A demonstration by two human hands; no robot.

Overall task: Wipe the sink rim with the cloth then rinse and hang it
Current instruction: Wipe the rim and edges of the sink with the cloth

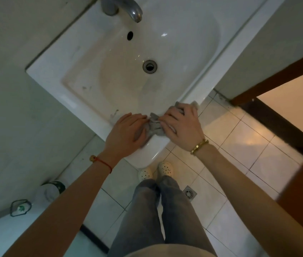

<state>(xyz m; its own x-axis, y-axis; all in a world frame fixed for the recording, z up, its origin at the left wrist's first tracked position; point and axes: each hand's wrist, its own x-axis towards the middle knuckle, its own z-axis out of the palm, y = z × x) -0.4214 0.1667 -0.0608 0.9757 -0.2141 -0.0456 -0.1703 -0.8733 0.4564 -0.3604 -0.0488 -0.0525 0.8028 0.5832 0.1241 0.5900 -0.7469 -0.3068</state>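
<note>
A crumpled grey cloth [155,126] lies on the front rim of the white sink [58,84], close to the near right corner. My left hand [126,131] presses flat on the cloth's left part, fingers spread over it. My right hand [181,125] covers the cloth's right part and grips it, with a corner of cloth sticking out past the fingers at the sink's edge. Both hands touch the cloth. Most of the cloth is hidden under my hands.
A metal tap [123,8] stands at the back of the basin above the overflow hole and drain [149,66]. Grey walls flank the sink. Tiled floor with a floor drain [189,193] lies below. A bottle [51,190] stands at lower left; a doorway opens at right.
</note>
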